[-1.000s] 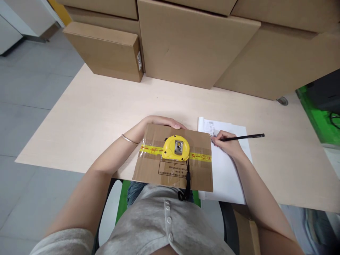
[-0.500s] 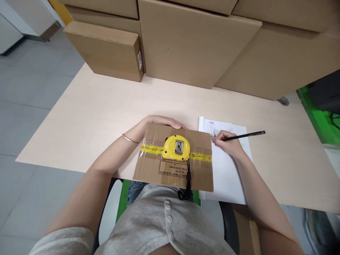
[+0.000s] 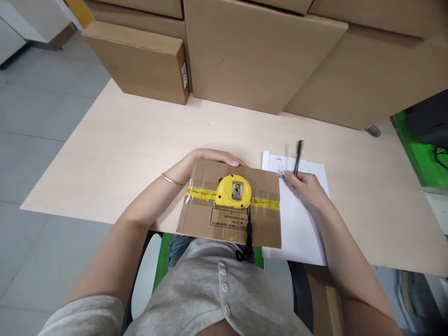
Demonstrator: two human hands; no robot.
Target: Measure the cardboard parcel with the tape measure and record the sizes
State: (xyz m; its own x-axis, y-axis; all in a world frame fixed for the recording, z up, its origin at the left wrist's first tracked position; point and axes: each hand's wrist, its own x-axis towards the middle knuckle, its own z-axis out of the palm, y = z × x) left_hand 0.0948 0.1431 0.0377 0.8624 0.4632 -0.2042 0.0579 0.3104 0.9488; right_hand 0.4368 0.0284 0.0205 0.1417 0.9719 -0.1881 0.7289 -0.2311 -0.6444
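Main change: the pen (image 3: 298, 158) in R hand (image 3: 311, 190). ½ s ago it lies low, back end pointing right, away from the box (image 3: 266, 228); now it stands steep, back end up & beyond box's far-right corner, blurred, so prob. mid-swing. R hand is turned w/ it, fingers wrapped round the lower part; tip hidden, can't tell if it touches paper. Likely means writing is paused, tho that's a judgement.

Rest is approx. the same: tape measure (image 3: 227, 190) flat on box top, nr the middle, over the yellow tape (image 3: 199, 192); its black strap (image 3: 248, 234) hangs past box's near edge. L hand (image 3: 224, 157) lies along box's far edge, most fingers hidden, so can't tell how firm the grip is.

Paper pad (image 3: 298, 228) sits just right of box, partly covered by it in view; writing (image 3: 276, 164) nr box's far-right corner, too small to read. Big cartons (image 3: 259, 58) stand well beyond box on the table (image 3: 140, 140); a smaller carton (image 3: 140, 67) is beyond & left of box.
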